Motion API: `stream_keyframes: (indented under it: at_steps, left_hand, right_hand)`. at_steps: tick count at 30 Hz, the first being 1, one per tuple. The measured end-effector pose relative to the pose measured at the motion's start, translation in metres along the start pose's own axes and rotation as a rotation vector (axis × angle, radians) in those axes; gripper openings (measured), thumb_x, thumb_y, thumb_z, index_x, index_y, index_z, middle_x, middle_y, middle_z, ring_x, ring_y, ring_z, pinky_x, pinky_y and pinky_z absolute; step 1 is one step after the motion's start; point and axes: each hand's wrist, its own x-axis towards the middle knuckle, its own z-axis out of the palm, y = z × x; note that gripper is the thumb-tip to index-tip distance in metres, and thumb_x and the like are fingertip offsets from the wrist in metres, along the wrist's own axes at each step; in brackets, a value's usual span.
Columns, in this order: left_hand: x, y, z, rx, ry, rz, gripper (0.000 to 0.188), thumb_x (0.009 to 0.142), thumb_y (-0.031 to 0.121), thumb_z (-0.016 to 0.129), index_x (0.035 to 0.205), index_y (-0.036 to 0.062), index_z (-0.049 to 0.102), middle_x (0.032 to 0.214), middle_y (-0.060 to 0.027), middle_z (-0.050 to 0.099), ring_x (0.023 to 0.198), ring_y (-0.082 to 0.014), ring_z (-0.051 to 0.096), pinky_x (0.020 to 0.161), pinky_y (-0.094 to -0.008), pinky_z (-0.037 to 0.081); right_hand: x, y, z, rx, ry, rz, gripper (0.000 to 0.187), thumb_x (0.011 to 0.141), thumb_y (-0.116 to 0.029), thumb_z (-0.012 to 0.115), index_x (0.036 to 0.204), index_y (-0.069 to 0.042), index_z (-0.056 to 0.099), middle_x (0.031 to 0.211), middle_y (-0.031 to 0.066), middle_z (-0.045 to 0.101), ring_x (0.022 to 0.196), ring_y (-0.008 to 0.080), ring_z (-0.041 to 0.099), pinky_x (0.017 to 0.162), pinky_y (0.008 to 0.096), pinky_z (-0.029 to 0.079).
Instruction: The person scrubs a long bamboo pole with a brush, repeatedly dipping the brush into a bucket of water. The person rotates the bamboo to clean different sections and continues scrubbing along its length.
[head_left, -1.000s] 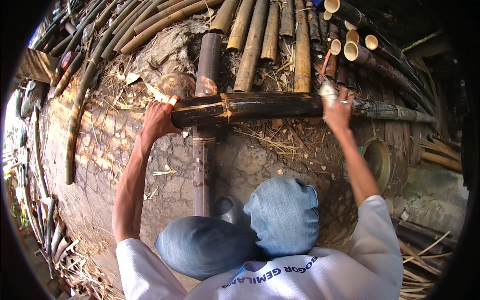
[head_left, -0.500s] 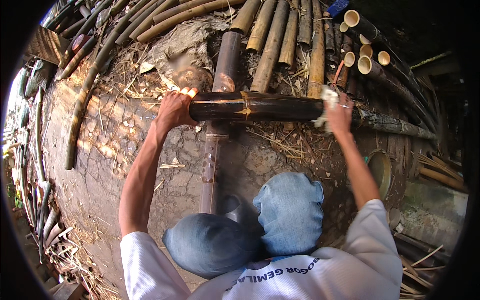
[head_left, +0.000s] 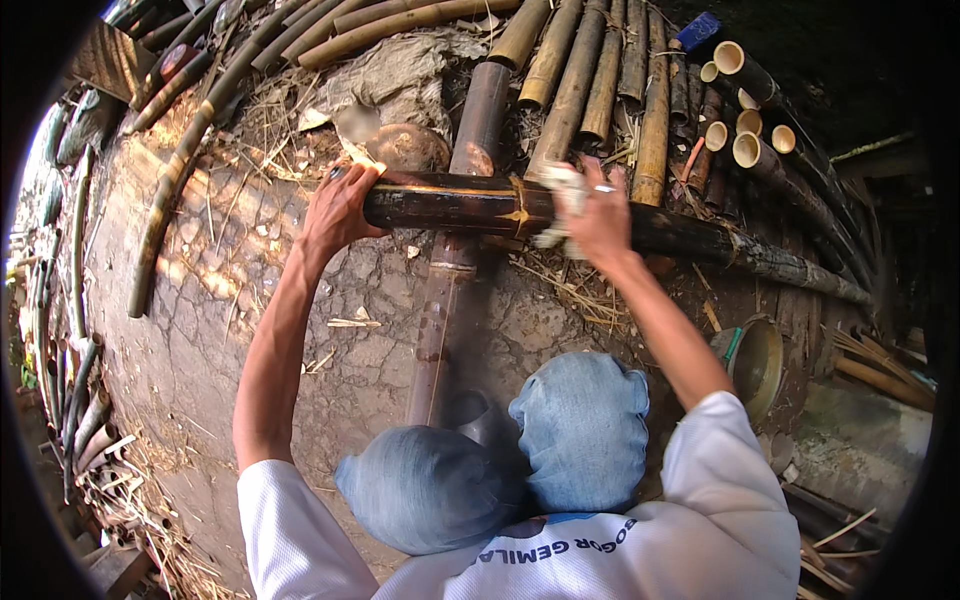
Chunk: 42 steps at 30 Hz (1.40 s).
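Observation:
A dark, glossy bamboo pole lies crosswise in front of me, with a paler ring at its joint. My left hand is wrapped round its left end. My right hand presses a whitish rag against the pole, just right of the joint; the fingers are a little blurred. Beneath the dark pole runs a brown bamboo pole, pointing away from between my knees. The pole's far right part reaches toward a pale, mottled length lying on the ground.
Several cut bamboo poles lie side by side at the back, and more show open ends at the back right. A round basin stands right of my forearm. Long bamboo poles and shavings lie on the left.
My right hand has slid left along the dark pole with the rag, from its right part to near the joint. The left hand still grips the left end. The view has shifted slightly.

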Motion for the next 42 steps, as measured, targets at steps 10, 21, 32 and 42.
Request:
stream_keyframes:
  at_steps: [10, 21, 32, 42]
  left_hand:
    - [0.04, -0.017, 0.012, -0.528, -0.026, 0.082, 0.112, 0.058, 0.03, 0.098, 0.151, 0.0029, 0.042, 0.135, -0.0194, 0.062, 0.126, -0.0347, 0.06, 0.113, -0.0439, 0.044]
    - [-0.027, 0.006, 0.065, -1.756, 0.226, -0.62, 0.102, 0.1, 0.078, 0.021, 0.162, -0.0026, 0.02, 0.171, -0.0158, 0.022, 0.159, -0.0261, 0.013, 0.13, -0.0435, 0.008]
    - [-0.01, 0.019, 0.05, -1.719, 0.236, -0.671, 0.129, 0.085, 0.094, 0.002, 0.161, -0.0089, 0.017, 0.17, -0.0262, 0.01, 0.16, -0.0345, 0.003, 0.129, -0.0471, -0.001]
    - [-0.009, 0.016, 0.05, -1.753, 0.238, -0.653, 0.128, 0.086, 0.093, 0.003, 0.16, -0.0109, 0.007, 0.169, -0.0319, 0.001, 0.16, -0.0365, -0.001, 0.129, -0.0487, -0.002]
  right_hand:
    - [0.083, -0.173, 0.045, 0.152, 0.056, -0.345, 0.045, 0.099, -0.027, 0.055, 0.136, -0.001, 0.061, 0.145, 0.0179, 0.059, 0.152, 0.038, 0.034, 0.128, 0.0604, 0.008]
    - [0.055, -0.103, 0.024, 0.031, -0.03, -0.314, 0.055, 0.099, -0.027, 0.056, 0.15, -0.007, 0.05, 0.157, 0.0157, 0.048, 0.154, 0.0403, 0.029, 0.126, 0.0628, 0.008]
    - [0.081, -0.139, 0.035, 0.149, 0.019, -0.234, 0.053, 0.101, -0.026, 0.056, 0.151, -0.012, 0.051, 0.161, 0.0133, 0.045, 0.154, 0.0338, 0.032, 0.129, 0.0569, 0.003]
    - [0.104, -0.184, 0.05, 0.235, -0.024, -0.435, 0.063, 0.097, -0.019, 0.063, 0.156, -0.012, 0.044, 0.162, 0.0147, 0.043, 0.156, 0.0315, 0.03, 0.129, 0.054, 0.006]
